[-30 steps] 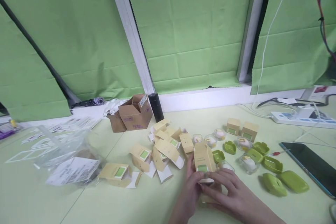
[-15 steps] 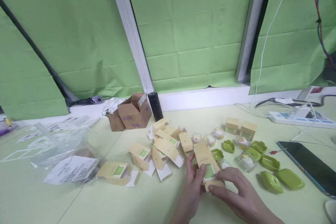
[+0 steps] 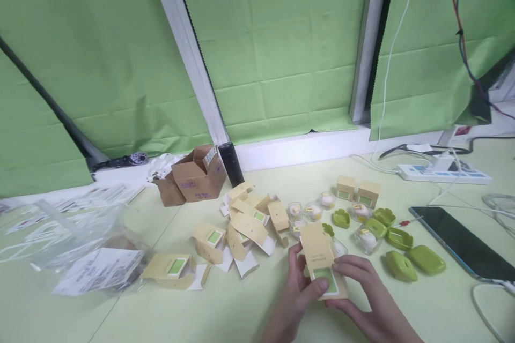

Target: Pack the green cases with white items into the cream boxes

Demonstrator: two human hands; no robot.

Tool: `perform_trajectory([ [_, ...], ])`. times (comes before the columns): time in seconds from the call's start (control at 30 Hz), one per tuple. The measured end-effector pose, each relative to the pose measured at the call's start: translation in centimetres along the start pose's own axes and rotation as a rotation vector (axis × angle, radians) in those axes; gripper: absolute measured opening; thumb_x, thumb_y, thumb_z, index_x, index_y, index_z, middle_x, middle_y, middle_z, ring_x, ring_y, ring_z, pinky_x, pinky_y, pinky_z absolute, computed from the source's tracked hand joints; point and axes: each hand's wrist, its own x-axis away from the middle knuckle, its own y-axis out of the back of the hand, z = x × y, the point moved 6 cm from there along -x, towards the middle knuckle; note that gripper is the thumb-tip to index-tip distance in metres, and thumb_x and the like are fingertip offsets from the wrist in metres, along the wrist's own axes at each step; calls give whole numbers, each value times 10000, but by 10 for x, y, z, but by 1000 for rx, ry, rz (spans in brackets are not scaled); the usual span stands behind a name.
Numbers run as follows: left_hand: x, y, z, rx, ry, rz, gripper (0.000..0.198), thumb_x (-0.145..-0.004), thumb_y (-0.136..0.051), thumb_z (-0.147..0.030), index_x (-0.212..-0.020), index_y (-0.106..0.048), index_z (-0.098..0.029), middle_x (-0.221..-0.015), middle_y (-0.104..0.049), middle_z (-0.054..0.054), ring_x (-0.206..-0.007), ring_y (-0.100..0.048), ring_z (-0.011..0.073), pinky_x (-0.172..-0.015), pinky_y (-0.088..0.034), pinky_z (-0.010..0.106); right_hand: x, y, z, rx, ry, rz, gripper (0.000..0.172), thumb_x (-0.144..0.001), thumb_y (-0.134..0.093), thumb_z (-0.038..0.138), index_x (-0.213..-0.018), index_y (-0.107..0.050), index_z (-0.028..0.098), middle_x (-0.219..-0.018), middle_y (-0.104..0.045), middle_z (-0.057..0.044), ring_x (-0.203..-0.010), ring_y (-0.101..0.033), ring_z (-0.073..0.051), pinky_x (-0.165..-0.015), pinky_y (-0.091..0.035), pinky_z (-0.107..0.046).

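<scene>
A small tan carton [image 3: 317, 246] with a green square on its face is held between both hands, low in the head view. My left hand [image 3: 296, 289] grips its left side, thumb pressed on the green square. On the lower right edge, the fingers of my right hand [image 3: 364, 292] are closed round it. Beyond it lie several clear round containers with something white inside, such as one container [image 3: 367, 239]. Green flower-shaped dishes, one of them a small dish [image 3: 341, 218], and a green rounded case [image 3: 426, 260] are off to the right.
Several opened tan cartons [image 3: 249, 228] lie heaped left of my hands. Behind them are a brown cardboard box [image 3: 197, 179] and a black cylinder [image 3: 230, 165]. A plastic bag [image 3: 100, 268] lies far left; a phone [image 3: 458, 241] and power strip [image 3: 442, 172] are right.
The flap at the carton's near end, sticking out earlier, no longer shows and that end looks straight. My right fingers have shifted slightly along the edge. The view has turned a little right.
</scene>
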Motion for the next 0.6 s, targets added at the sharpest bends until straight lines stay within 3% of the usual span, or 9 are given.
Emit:
perform_trajectory([
  [0.13, 15, 1, 5, -155, -47, -34, 818, -676, -697, -360, -1298, -171, -291, -1252, -432, 118, -1073, -510, 284, -882, -400, 433, 4, 5, 1, -205, -120, 91, 563, -769, -627, 455, -1243, -422, 230, -1147, -539, -115, -1063, -564, -251, -816, -549, -311],
  [0.23, 31, 8, 21, -350, -56, -144, 790, -637, -706, -415, -1283, -290, -228, -1270, -427, 141, -1149, -446, 316, -952, -352, 445, 10, 5, -1, -326, -249, 62, 339, -862, -514, 380, -1175, -471, 258, -1146, -555, -99, -1062, -569, -235, -815, -546, -306],
  [0.4, 54, 22, 42, -644, -153, -316, 650, -658, -690, -418, -1226, -466, -194, -1262, -432, 151, -1207, -384, 342, -1017, -305, 446, 25, 3, -6, -415, -391, 31, 64, -846, -550, 281, -901, -526, 260, -1018, -596, -61, -978, -612, -219, -778, -553, -292],
  [0.6, 55, 20, 47, -801, -199, -272, 423, -755, -614, -393, -1164, -578, -292, -1185, -498, 120, -1085, -507, 293, -942, -397, 412, 35, 10, 2, -407, -300, 59, 32, -808, -606, 261, -788, -582, 255, -1017, -606, -67, -984, -613, -240, -780, -557, -295],
])
